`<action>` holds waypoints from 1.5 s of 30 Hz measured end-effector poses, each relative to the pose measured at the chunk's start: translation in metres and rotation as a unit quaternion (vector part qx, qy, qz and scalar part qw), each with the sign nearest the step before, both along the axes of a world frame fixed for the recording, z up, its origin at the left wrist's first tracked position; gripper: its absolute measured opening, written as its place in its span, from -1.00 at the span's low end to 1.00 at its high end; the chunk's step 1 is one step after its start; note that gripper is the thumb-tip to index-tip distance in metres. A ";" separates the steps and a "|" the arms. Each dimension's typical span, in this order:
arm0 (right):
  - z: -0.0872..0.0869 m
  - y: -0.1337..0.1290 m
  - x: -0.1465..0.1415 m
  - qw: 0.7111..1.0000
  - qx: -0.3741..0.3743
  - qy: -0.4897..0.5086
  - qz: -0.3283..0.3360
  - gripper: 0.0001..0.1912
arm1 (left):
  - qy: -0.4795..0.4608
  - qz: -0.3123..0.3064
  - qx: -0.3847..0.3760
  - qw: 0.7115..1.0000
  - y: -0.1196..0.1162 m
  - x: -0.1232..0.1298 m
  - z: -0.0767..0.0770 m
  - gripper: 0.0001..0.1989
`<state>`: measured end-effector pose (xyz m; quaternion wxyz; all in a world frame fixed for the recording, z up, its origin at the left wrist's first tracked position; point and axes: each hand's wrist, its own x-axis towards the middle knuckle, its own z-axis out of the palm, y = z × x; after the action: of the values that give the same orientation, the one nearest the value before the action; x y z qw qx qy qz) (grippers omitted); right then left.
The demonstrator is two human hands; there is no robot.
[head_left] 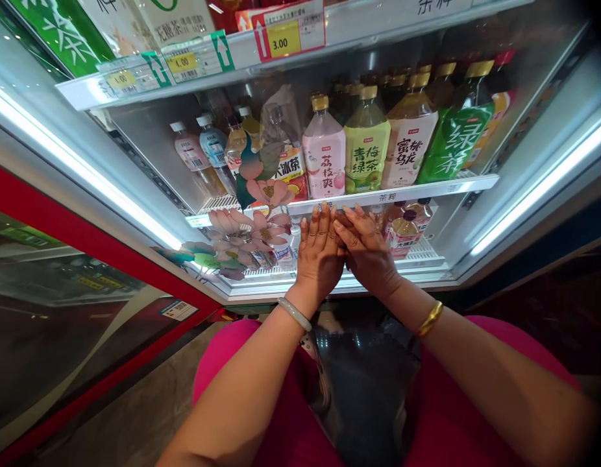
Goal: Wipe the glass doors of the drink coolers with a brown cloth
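My left hand [322,253] and my right hand [371,256] are side by side, backs up, fingers stretched forward and touching near the index fingers. Neither holds anything that I can see. They are in front of an open drinks fridge, at the edge of its middle shelf [402,194]; contact with the edge is unclear. Just beyond stand a pink-labelled drink bottle [324,152], a yellow-green-labelled bottle [367,146], a pale-labelled bottle [411,139] and a green-labelled bottle [457,139]. On the lower shelf, a bottle with a dark cap [404,233] shows right of my hands.
The red-framed glass door [183,292] stands open at left. Pink flower decorations [246,227] hang before the bottles on the left. An upper shelf [242,55] carries price tags. Light strips [544,185] run along the fridge sides. My knees are below, around a dark glossy surface [363,370].
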<state>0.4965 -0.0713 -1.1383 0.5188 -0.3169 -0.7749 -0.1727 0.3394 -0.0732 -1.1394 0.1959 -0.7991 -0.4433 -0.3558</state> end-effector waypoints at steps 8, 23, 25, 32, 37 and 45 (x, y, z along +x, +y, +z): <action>0.019 0.003 0.014 0.997 0.017 0.041 -0.064 -0.21 | -0.005 0.007 -0.019 1.000 -0.004 0.003 0.004 -0.19; 0.006 -0.001 0.016 0.999 0.006 0.006 -0.048 -0.23 | -0.026 0.006 -0.023 0.999 -0.005 0.012 0.005 -0.13; -0.002 -0.003 0.011 1.000 0.006 -0.028 -0.010 -0.23 | -0.029 0.012 -0.011 0.999 -0.003 0.012 0.003 -0.12; 0.017 0.004 0.038 0.997 0.035 0.043 -0.055 -0.26 | 0.005 0.007 -0.025 1.000 -0.009 0.011 0.009 -0.09; -0.008 0.000 0.016 0.999 0.015 -0.019 -0.027 -0.27 | -0.006 0.013 0.003 1.000 -0.005 0.011 0.005 -0.06; 0.021 0.004 0.040 0.996 0.039 0.053 -0.059 -0.25 | 0.001 -0.007 0.002 1.000 -0.004 0.005 0.005 -0.11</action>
<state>0.5369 -0.0676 -1.1173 0.5604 -0.3502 -0.7189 -0.2155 0.3441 -0.0769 -1.1339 0.1954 -0.8020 -0.4370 -0.3573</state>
